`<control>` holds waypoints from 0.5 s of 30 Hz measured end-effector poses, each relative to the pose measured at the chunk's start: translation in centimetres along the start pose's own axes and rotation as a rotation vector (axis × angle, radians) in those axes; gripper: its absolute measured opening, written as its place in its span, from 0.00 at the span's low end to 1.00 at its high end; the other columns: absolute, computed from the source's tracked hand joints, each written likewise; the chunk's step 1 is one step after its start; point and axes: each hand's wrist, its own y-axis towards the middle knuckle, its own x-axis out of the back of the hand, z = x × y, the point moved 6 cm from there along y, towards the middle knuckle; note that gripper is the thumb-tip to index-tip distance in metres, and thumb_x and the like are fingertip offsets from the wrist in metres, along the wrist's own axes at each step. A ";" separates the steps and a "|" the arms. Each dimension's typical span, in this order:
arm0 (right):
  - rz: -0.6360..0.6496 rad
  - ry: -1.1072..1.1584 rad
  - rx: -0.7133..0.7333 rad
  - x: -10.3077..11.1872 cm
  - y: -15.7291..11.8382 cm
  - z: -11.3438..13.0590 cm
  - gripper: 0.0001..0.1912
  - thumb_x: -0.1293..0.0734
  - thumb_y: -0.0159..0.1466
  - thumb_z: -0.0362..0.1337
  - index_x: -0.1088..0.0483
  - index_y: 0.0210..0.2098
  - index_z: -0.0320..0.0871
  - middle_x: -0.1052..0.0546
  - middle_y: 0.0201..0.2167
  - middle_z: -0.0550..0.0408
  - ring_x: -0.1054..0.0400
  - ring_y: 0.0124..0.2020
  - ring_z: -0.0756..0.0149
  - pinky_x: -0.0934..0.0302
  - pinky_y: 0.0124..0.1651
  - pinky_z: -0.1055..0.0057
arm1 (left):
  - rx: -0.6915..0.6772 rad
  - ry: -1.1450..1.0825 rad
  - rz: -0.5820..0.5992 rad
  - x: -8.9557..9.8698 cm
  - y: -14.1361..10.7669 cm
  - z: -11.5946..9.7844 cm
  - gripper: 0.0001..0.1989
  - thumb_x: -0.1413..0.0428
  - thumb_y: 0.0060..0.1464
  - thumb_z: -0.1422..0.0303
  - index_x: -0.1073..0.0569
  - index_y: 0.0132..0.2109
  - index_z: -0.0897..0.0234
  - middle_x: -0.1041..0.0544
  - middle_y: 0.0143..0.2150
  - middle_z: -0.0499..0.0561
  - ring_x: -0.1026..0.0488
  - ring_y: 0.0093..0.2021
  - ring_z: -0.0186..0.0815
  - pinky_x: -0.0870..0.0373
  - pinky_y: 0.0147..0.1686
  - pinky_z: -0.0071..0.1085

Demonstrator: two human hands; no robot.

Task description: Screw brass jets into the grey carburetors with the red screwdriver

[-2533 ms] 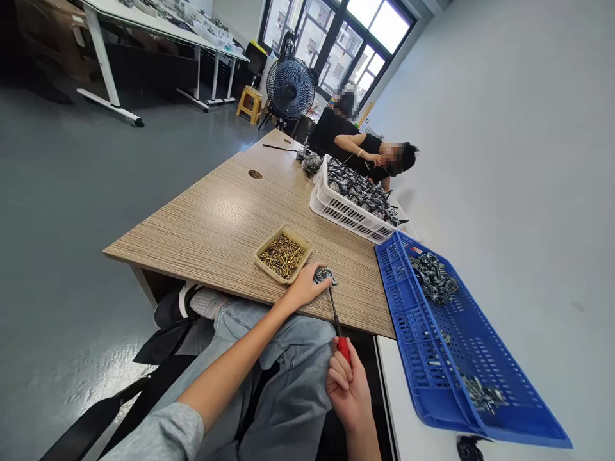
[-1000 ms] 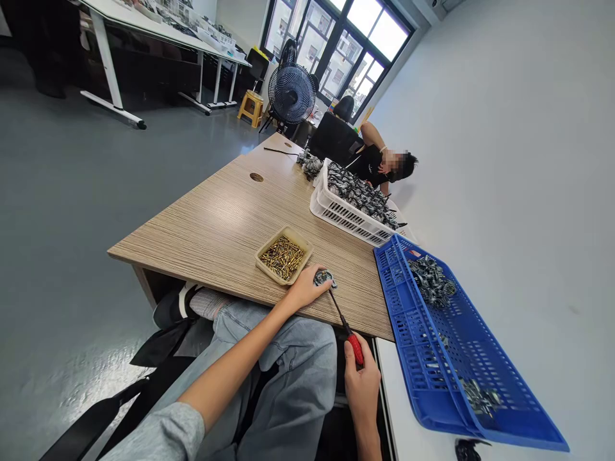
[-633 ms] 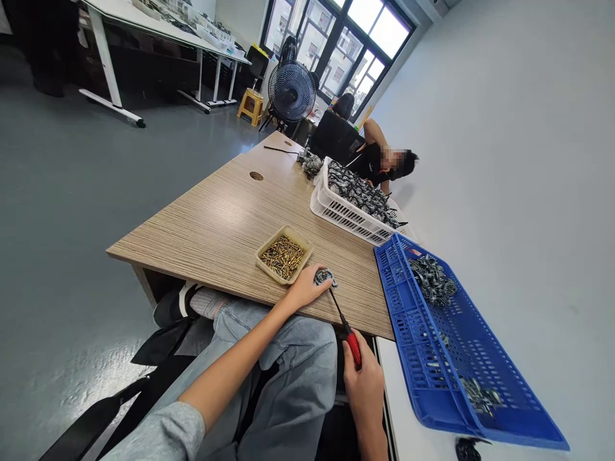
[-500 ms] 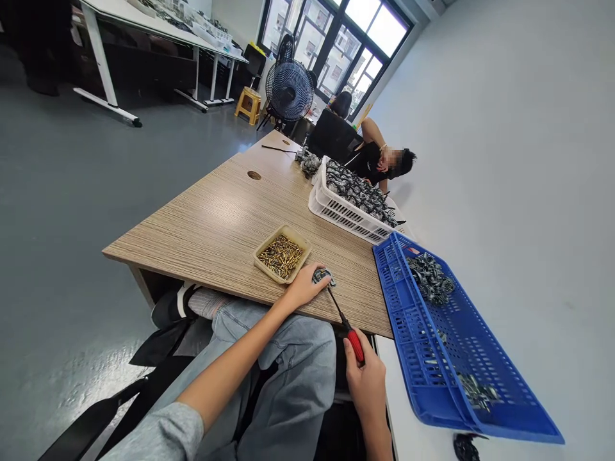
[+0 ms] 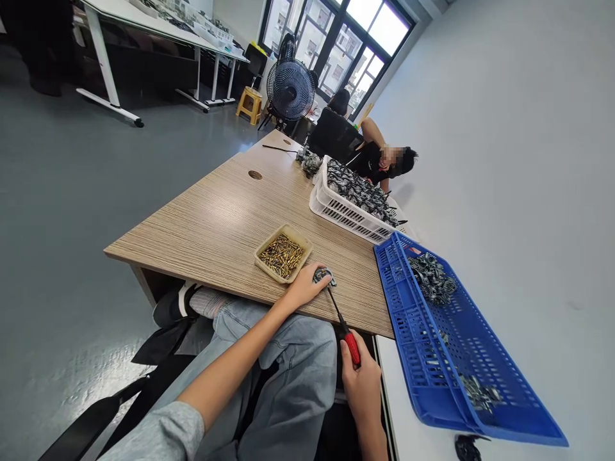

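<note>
Near the table's front edge, my left hand [image 5: 306,286] is closed on a small round metal part [image 5: 321,275], holding it against the wood. The fingers cover much of that part. My right hand [image 5: 361,374] wraps around the red handle of a screwdriver [image 5: 352,347]. Its dark shaft slants up and left, and the tip reaches the metal part by my left thumb. Just left of my left hand stands a cream plastic tray [image 5: 260,262] filled with brass-coloured screws [image 5: 283,255].
A blue crate [image 5: 413,378] with metal parts [image 5: 432,278] lies at the right. Behind it, a white basket [image 5: 346,221] is heaped with dark grey parts. Across the table [image 5: 202,224] sits a person [image 5: 369,157]. A fan [image 5: 290,91] stands farther back.
My right hand and the screwdriver handle have shifted slightly left. My left hand keeps hold of the metal part in the same place.
</note>
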 end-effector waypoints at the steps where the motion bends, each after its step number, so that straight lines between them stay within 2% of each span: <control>1: 0.004 -0.003 -0.001 0.1 0.1 0.1 0.28 0.36 0.72 0.56 0.22 0.59 0.44 0.16 0.52 0.43 0.20 0.51 0.49 0.28 0.53 0.60 | 0.001 0.001 0.001 0.0 0.0 0.0 0.15 0.41 0.65 0.60 0.24 0.54 0.64 0.17 0.53 0.58 0.21 0.55 0.45 0.27 0.60 0.42; 8: 0.011 0.112 -0.056 0.6 0.8 0.5 0.28 0.34 0.69 0.59 0.20 0.52 0.42 0.16 0.46 0.43 0.21 0.45 0.52 0.29 0.50 0.61 | 0.005 -0.001 -0.012 -0.1 0.0 0.2 0.16 0.41 0.64 0.61 0.24 0.54 0.65 0.18 0.53 0.60 0.21 0.55 0.46 0.27 0.60 0.43; 10: 0.017 0.220 -0.126 -0.1 0.7 0.0 0.30 0.32 0.67 0.61 0.19 0.49 0.41 0.17 0.40 0.46 0.22 0.37 0.55 0.29 0.41 0.63 | 0.004 0.005 -0.012 -0.2 0.0 0.3 0.16 0.41 0.64 0.60 0.24 0.54 0.64 0.18 0.53 0.59 0.21 0.55 0.46 0.27 0.61 0.43; 11: 0.034 0.292 -0.179 -0.7 0.5 -0.4 0.31 0.31 0.65 0.63 0.19 0.48 0.40 0.18 0.34 0.49 0.26 0.30 0.59 0.31 0.33 0.65 | 0.003 0.009 -0.010 -0.2 0.0 0.3 0.16 0.41 0.65 0.60 0.24 0.54 0.64 0.18 0.53 0.59 0.21 0.55 0.46 0.27 0.61 0.43; 13: 0.093 0.464 -0.301 -2.3 -0.1 -1.1 0.34 0.30 0.63 0.67 0.21 0.46 0.40 0.29 0.20 0.59 0.39 0.18 0.68 0.41 0.20 0.69 | 0.002 0.013 -0.007 -0.2 0.1 0.4 0.16 0.41 0.65 0.61 0.24 0.54 0.65 0.18 0.53 0.59 0.21 0.55 0.45 0.27 0.60 0.42; 15: 0.146 0.649 -0.412 -3.8 -0.7 -1.3 0.36 0.30 0.61 0.69 0.22 0.45 0.40 0.44 0.14 0.69 0.54 0.14 0.74 0.50 0.15 0.73 | 0.001 0.014 -0.007 -0.2 0.1 0.4 0.16 0.41 0.65 0.61 0.24 0.54 0.64 0.18 0.52 0.58 0.21 0.54 0.45 0.27 0.60 0.41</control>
